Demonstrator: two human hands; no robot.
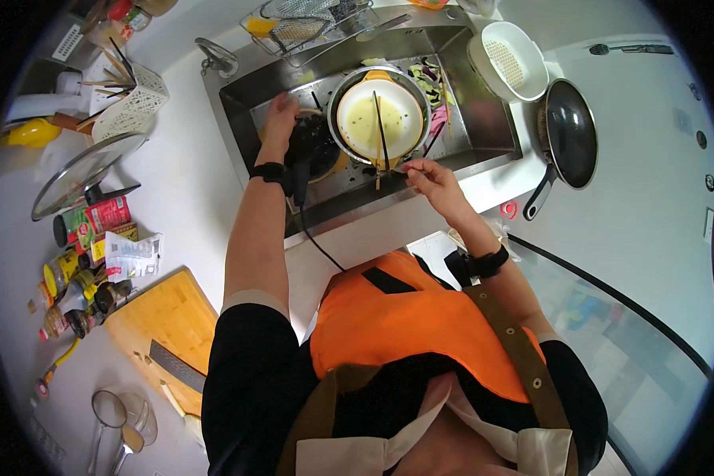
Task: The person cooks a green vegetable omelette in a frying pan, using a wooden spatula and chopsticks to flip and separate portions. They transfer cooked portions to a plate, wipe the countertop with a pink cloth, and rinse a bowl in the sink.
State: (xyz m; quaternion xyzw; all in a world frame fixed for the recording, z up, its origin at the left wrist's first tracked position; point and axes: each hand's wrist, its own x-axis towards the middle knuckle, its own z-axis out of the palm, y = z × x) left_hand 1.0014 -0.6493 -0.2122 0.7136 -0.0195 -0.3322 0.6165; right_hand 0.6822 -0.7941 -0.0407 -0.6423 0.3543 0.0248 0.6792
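Note:
My left hand point(281, 119) is at the left side of the sink point(473, 113), by the rim of a dark round vessel point(315, 146). Its fingertips are partly hidden, so its grip is unclear. To the right of that vessel, a white bowl with yellow handles point(348, 134) sits in a metal pot point(335, 101). Cloudy yellowish liquid with green bits fills the bowl's bottom, and a pair of chopsticks point(381, 134) lies across it. My right hand point(431, 181) hovers by the sink's front edge, near the bowl's front handle, fingers bent together. Whether it pinches something small cannot be told.
Vegetable scraps point(431, 83) and a pink cloth-like item point(438, 119) lie in the sink. A white basket point(514, 62) and frying pan point(571, 134) stand to the right. Leftward are a glass lid point(89, 172), several seasoning containers, and a cutting board point(172, 315) bearing a cleaver point(177, 364).

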